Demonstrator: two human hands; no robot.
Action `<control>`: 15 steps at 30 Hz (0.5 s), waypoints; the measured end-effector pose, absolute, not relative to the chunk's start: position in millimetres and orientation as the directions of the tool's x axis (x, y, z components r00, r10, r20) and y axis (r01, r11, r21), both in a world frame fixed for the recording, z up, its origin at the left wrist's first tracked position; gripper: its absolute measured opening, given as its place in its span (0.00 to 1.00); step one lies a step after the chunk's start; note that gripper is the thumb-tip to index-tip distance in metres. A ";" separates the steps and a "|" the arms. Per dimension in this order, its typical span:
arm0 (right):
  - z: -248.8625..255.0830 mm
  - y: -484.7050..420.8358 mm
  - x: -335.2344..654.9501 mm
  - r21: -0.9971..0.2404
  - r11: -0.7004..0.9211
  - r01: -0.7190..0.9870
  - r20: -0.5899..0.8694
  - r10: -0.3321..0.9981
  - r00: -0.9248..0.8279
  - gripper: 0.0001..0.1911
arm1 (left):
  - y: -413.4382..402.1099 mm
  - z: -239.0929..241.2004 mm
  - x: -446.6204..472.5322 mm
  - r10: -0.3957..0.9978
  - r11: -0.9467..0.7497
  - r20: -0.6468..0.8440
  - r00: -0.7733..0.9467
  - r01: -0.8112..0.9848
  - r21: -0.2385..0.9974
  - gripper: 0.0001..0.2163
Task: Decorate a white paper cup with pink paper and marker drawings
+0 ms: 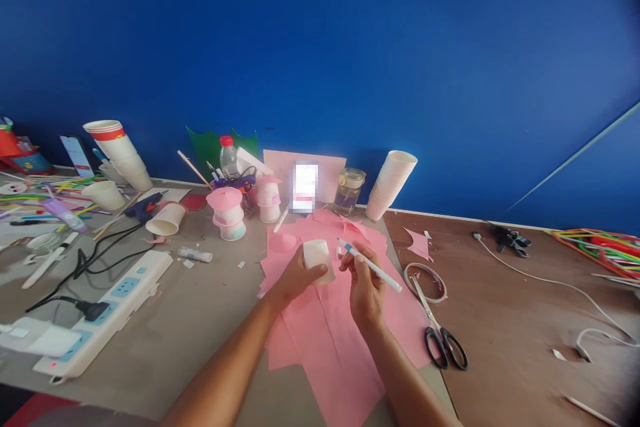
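Observation:
In my left hand point(299, 275) is a small white paper cup point(318, 259), tilted, with the thumb across its side. My right hand point(367, 287) grips a white marker point(377, 269) with a blue tip end that points up and left toward the cup, apart from it. A small white piece, perhaps the marker's cap, shows by the right fingers; I cannot make it out. Beneath both hands lie overlapping pink paper sheets point(333, 353). Two pink-roofed paper-cup models point(229, 217) stand behind, to the left.
Right of the paper lie scissors point(445, 343) and a tape roll point(434, 283). A stack of paper cups point(393, 183), a glass jar point(349, 190) and a lit phone point(305, 187) stand at the back. A power strip point(120, 297), cables and a glue gun point(145, 207) occupy the left.

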State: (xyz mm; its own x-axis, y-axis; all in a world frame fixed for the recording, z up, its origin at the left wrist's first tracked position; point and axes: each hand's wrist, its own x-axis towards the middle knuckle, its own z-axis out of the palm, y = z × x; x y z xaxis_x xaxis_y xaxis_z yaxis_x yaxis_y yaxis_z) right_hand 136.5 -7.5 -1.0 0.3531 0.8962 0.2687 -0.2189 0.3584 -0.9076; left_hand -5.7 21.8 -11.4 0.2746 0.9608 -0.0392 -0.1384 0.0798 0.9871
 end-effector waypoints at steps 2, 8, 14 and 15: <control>-1.2 -6.8 136.3 -0.915 0.336 -0.221 0.241 0.898 0.368 0.17 | 22.8 -14.0 -7.1 0.962 0.111 -0.064 0.267 -0.165 0.980 0.26; -4.7 -6.2 134.4 -0.951 0.272 -0.147 0.221 0.930 0.292 0.17 | 25.1 -15.1 -7.7 0.943 0.173 -0.037 0.330 -0.393 0.903 0.29; -2.6 -8.4 132.3 -0.947 0.306 -0.098 0.272 0.925 0.265 0.16 | 20.9 -5.6 -6.7 0.946 0.132 -0.011 0.323 -0.355 0.926 0.27; -1.7 -9.0 132.3 -0.946 0.316 -0.076 0.286 0.921 0.265 0.15 | 19.5 -2.9 -6.3 0.944 0.121 -0.011 0.329 -0.316 0.941 0.27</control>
